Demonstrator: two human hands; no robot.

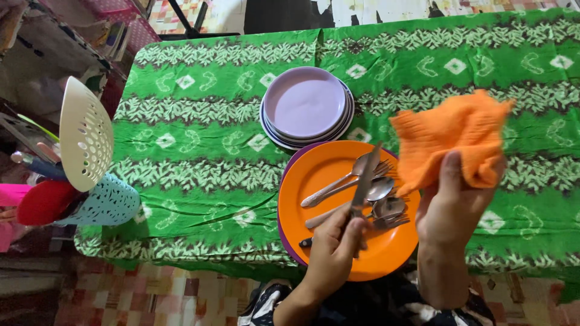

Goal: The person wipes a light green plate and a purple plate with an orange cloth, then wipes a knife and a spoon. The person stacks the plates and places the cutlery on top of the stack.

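A single camera, worn on the person's head, looks almost straight down from close above the near edge of the bench (199,151), which is covered by a green patterned cloth. The person's forearms enter from the bottom of the frame, so the view faces away from the body across the bench. The far edge lies along the top, and tiled floor (151,296) shows at the lower left.

A slim metal table knife (365,181) stands nearly upright, blade tipped toward one o'clock, over the orange plate (326,181) — at its three o'clock, a crumpled orange cloth (450,136) hangs open, gripped from below.
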